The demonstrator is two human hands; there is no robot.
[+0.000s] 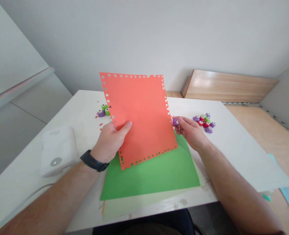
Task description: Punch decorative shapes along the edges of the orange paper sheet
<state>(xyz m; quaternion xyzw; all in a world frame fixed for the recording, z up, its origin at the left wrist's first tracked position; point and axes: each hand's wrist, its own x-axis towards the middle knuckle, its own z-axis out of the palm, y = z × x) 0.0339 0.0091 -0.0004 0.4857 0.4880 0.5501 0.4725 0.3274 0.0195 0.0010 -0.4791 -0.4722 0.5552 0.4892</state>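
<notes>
My left hand (111, 140) grips an orange sheet of paper (141, 114) by its left edge, thumb on the front. Small shapes are punched along all four edges of the sheet, which is tilted up above the table. In my right hand (189, 129) is a purple craft punch (175, 122), closed in my fingers at the sheet's right edge. Whether the paper sits in its slot is too small to tell. Green paper (151, 179) lies on the table under the orange sheet.
Several purple, red and green punches (204, 121) are grouped on the right of the white table (232, 147). More punches (102, 112) and red paper bits (101, 124) lie at left. A white device (58, 150) with a cable stands at the left. A wooden board (230, 83) is behind.
</notes>
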